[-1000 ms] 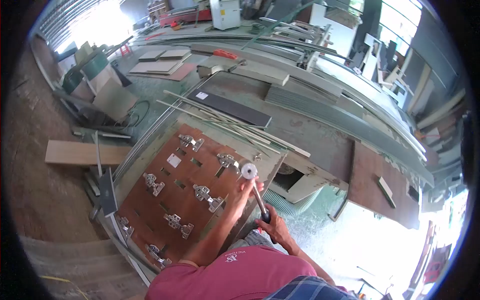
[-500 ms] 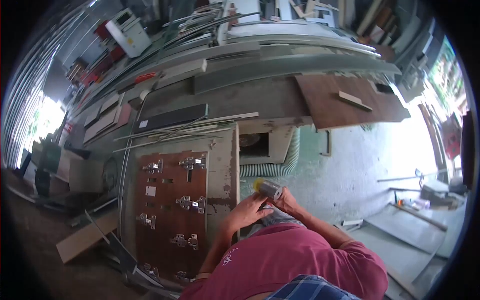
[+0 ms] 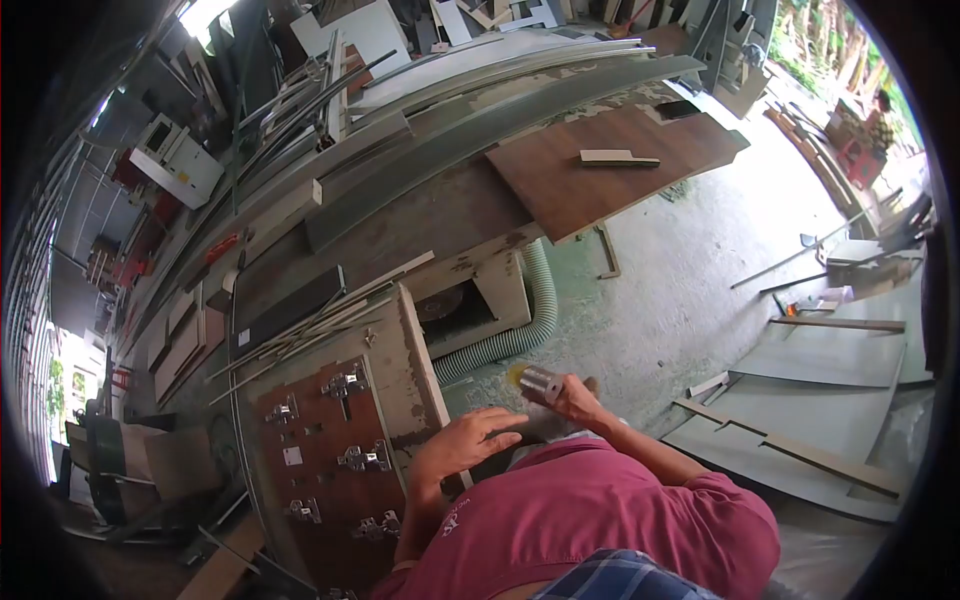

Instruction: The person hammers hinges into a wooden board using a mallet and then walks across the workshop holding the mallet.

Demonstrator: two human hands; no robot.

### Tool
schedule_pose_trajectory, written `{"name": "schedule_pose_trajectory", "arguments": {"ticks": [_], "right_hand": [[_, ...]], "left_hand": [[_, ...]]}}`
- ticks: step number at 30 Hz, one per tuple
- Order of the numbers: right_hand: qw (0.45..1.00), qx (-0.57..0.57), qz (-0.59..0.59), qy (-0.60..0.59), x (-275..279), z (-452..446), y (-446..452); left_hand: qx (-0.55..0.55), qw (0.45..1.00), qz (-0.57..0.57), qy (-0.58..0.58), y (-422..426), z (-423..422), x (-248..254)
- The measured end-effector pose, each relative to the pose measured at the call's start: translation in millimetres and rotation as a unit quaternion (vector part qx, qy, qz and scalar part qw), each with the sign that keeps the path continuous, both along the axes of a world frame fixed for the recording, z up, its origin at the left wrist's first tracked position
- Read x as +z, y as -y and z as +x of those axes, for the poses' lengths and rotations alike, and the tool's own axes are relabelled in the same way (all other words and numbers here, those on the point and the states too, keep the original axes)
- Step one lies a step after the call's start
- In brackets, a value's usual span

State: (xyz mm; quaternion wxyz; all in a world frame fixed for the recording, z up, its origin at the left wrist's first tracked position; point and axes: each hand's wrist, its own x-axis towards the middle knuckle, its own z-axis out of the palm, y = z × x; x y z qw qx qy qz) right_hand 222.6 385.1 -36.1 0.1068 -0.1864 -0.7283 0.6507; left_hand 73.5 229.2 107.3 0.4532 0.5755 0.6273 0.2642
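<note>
My right hand (image 3: 572, 400) is closed around a silver cylinder with a yellowish end (image 3: 541, 382). It is held in front of my body above the floor, its yellowish end toward the left. What kind of thing it is, I cannot make out. Just left of it, my left hand (image 3: 465, 443) is open, fingers apart and nothing in them, near the bench edge. On the bench (image 3: 408, 350) beside that hand lies a reddish-brown board (image 3: 322, 425) carrying several metal cabinet hinges (image 3: 364, 457).
A ribbed hose (image 3: 540, 310) curves from a boxed opening (image 3: 450, 308) under the bench. Thin strips (image 3: 320, 325) and a dark panel (image 3: 290, 308) lie across the bench. A large brown sheet (image 3: 600, 180) overhangs it. Pale panels (image 3: 800, 410) lie on the floor at right.
My hands have moved apart: the left has come away from the right and opened. The right still holds the silver cylinder. The view has turned to the right and tilted.
</note>
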Motion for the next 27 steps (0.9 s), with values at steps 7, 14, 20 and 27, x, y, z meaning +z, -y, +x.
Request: {"name": "schedule_pose_trajectory", "arguments": {"ticks": [7,14,20,27], "right_hand": [[0.980,-0.201,0.006,0.002,-19,26,-63],[0.964,-0.249,-0.057,0.080,-12,75,-154],[0.946,-0.301,-0.104,0.061,-3,120,-247],[0.917,-0.378,-0.114,0.061,-7,198,-322]], "left_hand": [[-0.235,0.929,0.037,0.283,-71,11,23],[-0.347,0.918,-0.062,0.184,-184,38,51],[-0.364,0.918,-0.118,0.100,-299,92,57],[-0.449,0.890,-0.064,0.047,-396,155,59]]}}
